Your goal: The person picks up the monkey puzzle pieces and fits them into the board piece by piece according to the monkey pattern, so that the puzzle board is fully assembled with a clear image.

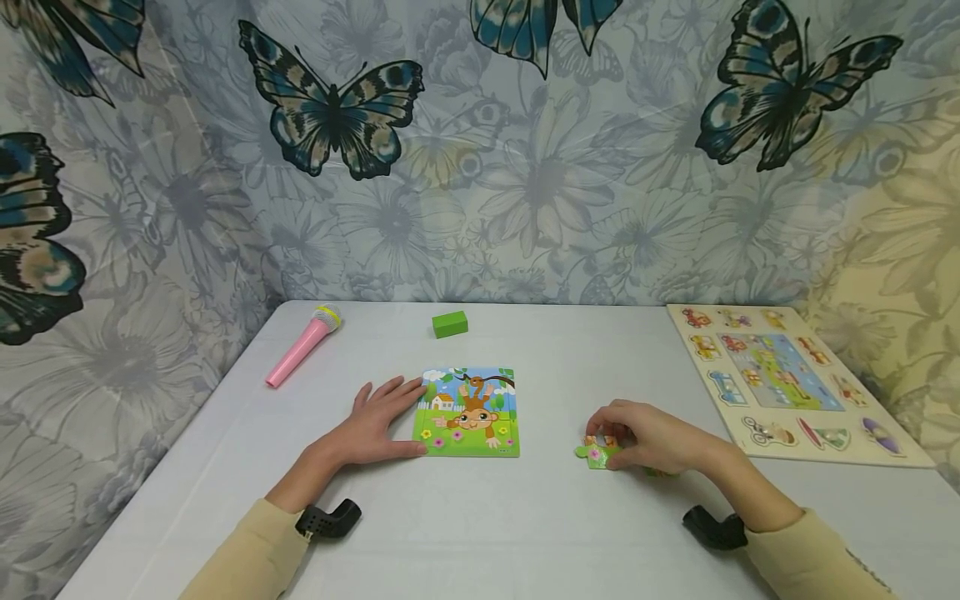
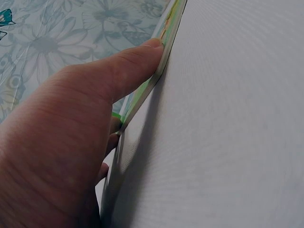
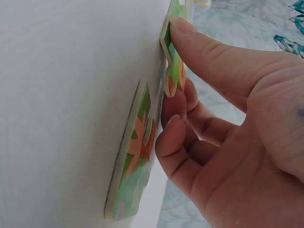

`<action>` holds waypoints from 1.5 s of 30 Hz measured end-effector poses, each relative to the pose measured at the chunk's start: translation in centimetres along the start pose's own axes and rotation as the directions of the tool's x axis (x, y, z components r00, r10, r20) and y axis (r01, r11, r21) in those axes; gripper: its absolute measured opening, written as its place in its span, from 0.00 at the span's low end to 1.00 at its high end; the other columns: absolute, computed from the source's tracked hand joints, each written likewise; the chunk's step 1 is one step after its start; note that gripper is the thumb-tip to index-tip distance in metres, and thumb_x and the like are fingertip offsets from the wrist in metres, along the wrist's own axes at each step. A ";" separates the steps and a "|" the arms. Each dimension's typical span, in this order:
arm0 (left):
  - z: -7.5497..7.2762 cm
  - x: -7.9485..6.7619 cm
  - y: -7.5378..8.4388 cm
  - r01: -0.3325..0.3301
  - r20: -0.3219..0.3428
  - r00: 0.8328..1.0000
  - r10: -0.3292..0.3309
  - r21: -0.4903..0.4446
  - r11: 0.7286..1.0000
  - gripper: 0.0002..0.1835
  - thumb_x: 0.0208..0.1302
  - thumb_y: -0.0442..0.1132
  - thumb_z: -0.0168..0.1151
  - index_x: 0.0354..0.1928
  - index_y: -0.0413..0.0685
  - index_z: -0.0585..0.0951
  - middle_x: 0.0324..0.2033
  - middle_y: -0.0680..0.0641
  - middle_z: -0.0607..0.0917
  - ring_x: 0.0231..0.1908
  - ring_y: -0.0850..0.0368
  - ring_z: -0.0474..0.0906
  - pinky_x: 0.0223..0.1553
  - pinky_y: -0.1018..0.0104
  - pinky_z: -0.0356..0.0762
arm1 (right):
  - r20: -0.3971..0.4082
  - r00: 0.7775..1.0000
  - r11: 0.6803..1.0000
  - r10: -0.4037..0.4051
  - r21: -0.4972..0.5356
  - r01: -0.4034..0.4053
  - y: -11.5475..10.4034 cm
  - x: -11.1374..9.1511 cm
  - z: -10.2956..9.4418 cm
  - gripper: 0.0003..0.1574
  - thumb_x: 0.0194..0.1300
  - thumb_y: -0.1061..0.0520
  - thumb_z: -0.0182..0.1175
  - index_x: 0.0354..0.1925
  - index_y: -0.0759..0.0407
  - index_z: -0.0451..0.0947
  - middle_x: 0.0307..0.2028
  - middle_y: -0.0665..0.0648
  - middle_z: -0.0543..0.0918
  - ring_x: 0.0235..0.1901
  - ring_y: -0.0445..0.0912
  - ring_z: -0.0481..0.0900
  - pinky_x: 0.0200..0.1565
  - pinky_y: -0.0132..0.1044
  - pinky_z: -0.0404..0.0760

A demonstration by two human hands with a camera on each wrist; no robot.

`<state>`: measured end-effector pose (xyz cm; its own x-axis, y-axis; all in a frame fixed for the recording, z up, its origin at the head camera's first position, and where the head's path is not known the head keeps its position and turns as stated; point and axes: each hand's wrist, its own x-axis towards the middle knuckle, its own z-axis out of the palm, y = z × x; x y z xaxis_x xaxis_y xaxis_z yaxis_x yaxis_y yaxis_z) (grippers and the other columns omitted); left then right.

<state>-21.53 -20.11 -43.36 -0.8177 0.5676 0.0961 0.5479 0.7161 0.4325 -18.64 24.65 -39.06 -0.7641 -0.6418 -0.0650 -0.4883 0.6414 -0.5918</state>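
Note:
A square monkey jigsaw puzzle lies on the white table. At its left side rests my left hand, fingers extended and thumb tip on the lower left corner; the left wrist view shows the thumb along the board's edge. To the right, my right hand pinches a green puzzle piece between thumb and fingers, low over the table. Closer to the palm lies a second puzzle piece, mostly hidden under the hand in the head view.
A pink toy microphone lies at the back left. Behind the puzzle sits a green block. A large cream picture board occupies the right side, just beyond my right hand. Butterfly-patterned cloth rises behind the table.

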 end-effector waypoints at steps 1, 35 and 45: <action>0.0 0.0 0.0 0.000 0.000 1.000 0.000 -0.003 1.000 0.50 0.58 0.64 0.67 0.77 0.46 0.64 0.76 0.45 0.62 0.75 0.39 0.49 0.66 0.28 0.34 | -0.001 1.000 1.000 -0.002 0.007 0.002 0.0 0.0 -0.1 0.20 0.61 0.55 0.74 0.51 0.51 0.80 0.37 0.47 0.76 0.37 0.43 0.73 0.39 0.35 0.75; -0.1 0.1 -0.1 -0.007 0.012 1.000 0.007 -0.006 1.000 0.50 0.58 0.64 0.67 0.77 0.45 0.64 0.75 0.44 0.62 0.75 0.38 0.49 0.65 0.27 0.34 | 0.017 0.999 0.988 -0.051 0.147 0.048 -0.3 2.3 -1.1 0.13 0.72 0.63 0.61 0.51 0.49 0.80 0.36 0.52 0.76 0.26 0.40 0.72 0.30 0.33 0.73; -0.1 0.2 -0.1 0.013 0.026 1.000 -0.013 -0.002 1.000 0.50 0.59 0.64 0.67 0.77 0.47 0.63 0.76 0.46 0.61 0.76 0.40 0.47 0.67 0.28 0.33 | -0.005 0.998 0.986 -0.058 0.155 0.058 -1.3 4.7 -1.1 0.15 0.71 0.65 0.61 0.51 0.48 0.81 0.36 0.52 0.75 0.27 0.42 0.73 0.33 0.34 0.73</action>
<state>-21.72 -20.10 -43.31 -0.8202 0.5682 0.0673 0.5365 0.7229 0.4353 -22.05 21.22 -37.73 -0.7363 -0.6761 -0.0268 -0.4608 0.5301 -0.7118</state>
